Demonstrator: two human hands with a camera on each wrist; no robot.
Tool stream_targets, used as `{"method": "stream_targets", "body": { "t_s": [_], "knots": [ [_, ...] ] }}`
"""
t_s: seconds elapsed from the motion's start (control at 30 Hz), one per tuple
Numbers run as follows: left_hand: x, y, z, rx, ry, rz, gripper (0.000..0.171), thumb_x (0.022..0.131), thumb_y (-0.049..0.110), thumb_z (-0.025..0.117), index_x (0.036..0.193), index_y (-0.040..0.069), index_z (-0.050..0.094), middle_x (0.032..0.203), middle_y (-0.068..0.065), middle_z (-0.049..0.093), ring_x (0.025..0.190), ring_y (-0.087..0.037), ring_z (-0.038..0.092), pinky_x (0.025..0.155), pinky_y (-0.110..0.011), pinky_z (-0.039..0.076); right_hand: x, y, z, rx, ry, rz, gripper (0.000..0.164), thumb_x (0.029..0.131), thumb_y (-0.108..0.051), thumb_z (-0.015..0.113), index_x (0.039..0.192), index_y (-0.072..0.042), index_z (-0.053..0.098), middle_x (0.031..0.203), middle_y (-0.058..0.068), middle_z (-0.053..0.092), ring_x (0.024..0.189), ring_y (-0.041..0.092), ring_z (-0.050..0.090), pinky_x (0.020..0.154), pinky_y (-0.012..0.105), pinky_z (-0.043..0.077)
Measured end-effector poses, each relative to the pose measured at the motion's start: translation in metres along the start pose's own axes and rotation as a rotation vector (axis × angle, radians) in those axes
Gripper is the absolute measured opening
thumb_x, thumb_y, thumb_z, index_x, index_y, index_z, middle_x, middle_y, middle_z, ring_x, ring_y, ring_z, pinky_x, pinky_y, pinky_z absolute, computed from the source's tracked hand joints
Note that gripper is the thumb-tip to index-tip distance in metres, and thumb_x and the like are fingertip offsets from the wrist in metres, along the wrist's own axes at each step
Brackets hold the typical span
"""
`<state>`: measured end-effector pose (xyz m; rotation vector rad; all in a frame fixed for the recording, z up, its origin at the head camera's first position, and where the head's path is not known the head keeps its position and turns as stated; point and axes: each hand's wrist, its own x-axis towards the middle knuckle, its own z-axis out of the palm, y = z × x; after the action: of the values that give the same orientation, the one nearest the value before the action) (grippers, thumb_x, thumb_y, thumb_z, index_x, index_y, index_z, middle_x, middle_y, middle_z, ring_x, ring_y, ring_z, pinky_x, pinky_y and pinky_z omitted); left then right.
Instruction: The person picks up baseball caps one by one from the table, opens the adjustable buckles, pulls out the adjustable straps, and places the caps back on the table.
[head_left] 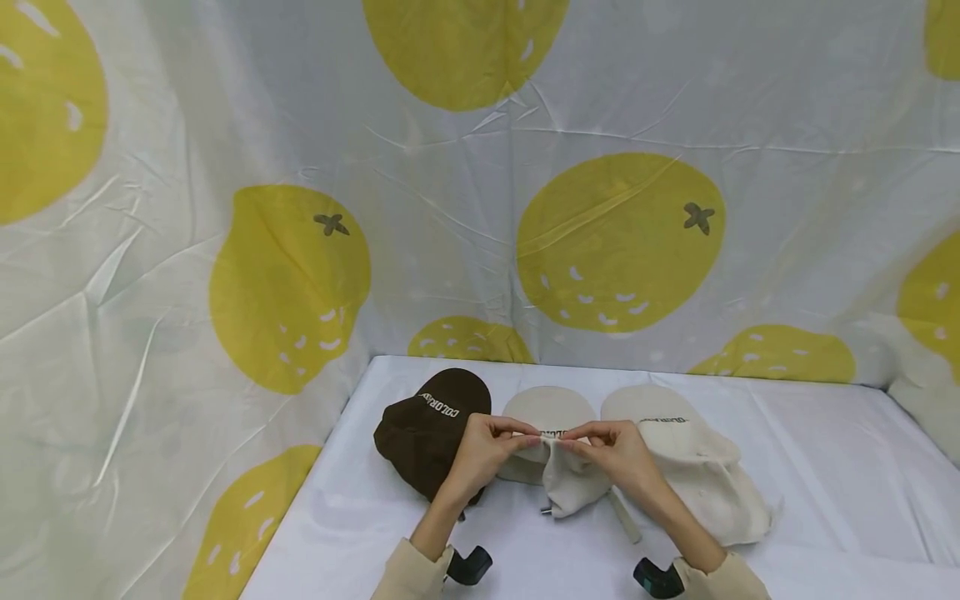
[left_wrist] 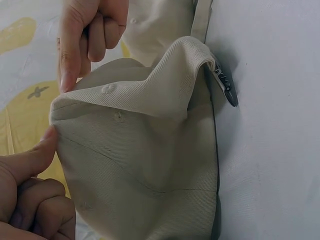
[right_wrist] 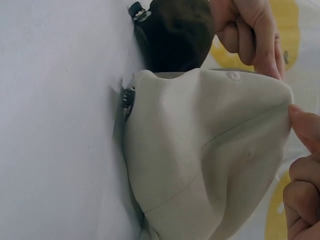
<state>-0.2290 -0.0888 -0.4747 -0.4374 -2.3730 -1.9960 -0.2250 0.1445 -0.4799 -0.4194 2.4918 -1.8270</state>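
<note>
Both hands are at a beige baseball cap [head_left: 573, 483], the middle one of a row of three. My left hand [head_left: 482, 454] pinches the top of its crown between thumb and fingertips, and my right hand [head_left: 621, 452] pinches the same fabric just to the right. The crown is drawn up into a fold between them, with stitched eyelets [left_wrist: 108, 89] and a seam showing in the left wrist view. Its strap buckle [right_wrist: 129, 101] hangs at the near side, by the table. The brim [head_left: 547, 403] points away, its lettering partly hidden behind the fingers.
A dark brown cap [head_left: 420, 437] with white lettering lies left of the hands. On the right lies another cream cap [head_left: 697, 458] with dark lettering. All rest on a white-covered table [head_left: 825, 467], backed by a lemon-print curtain [head_left: 450, 250].
</note>
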Motion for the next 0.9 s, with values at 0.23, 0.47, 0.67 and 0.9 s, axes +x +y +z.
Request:
{"method": "stream_targets", "body": {
  "t_s": [0.23, 0.47, 0.67, 0.9],
  "knots": [
    [-0.004, 0.004, 0.0, -0.069, 0.004, 0.009, 0.01, 0.086, 0.008, 0.083, 0.095, 0.002, 0.083, 0.071, -0.017, 0.071, 0.058, -0.002, 0.04, 0.054, -0.015, 0.034, -0.008, -0.002, -0.01, -0.032, 0.017, -0.013, 0.02, 0.085, -0.029, 0.085, 0.1, -0.015, 0.083, 0.057, -0.009, 0.033, 0.052, 0.002, 0.028, 0.048, 0.019, 0.027],
    [-0.006, 0.017, 0.009, -0.083, -0.013, 0.069, 0.013, 0.085, 0.008, 0.084, 0.095, 0.0, 0.083, 0.065, -0.017, 0.066, 0.054, -0.001, 0.033, 0.051, -0.014, 0.03, -0.02, -0.009, -0.028, -0.086, 0.029, -0.043, 0.026, 0.088, -0.027, 0.083, 0.107, -0.01, 0.081, 0.052, -0.011, 0.028, 0.047, 0.0, 0.021, 0.042, 0.019, 0.024],
    [-0.002, 0.034, 0.026, -0.097, -0.082, 0.135, 0.014, 0.087, 0.008, 0.083, 0.097, -0.002, 0.082, 0.096, -0.022, 0.079, 0.055, 0.001, 0.039, 0.055, -0.013, 0.038, -0.029, -0.015, -0.05, -0.158, 0.063, -0.088, 0.02, 0.091, -0.026, 0.081, 0.107, -0.014, 0.082, 0.054, -0.011, 0.025, 0.047, -0.002, 0.02, 0.042, 0.022, 0.028],
    [0.0, 0.051, 0.054, -0.088, -0.137, 0.173, 0.017, 0.088, 0.007, 0.082, 0.1, -0.004, 0.081, 0.078, -0.025, 0.074, 0.047, 0.001, 0.026, 0.047, -0.015, 0.027, -0.042, -0.016, -0.078, -0.241, 0.118, -0.032, 0.027, 0.091, -0.032, 0.08, 0.113, -0.015, 0.08, 0.055, -0.012, 0.026, 0.049, 0.0, 0.023, 0.046, 0.027, 0.034]
  ]
}}
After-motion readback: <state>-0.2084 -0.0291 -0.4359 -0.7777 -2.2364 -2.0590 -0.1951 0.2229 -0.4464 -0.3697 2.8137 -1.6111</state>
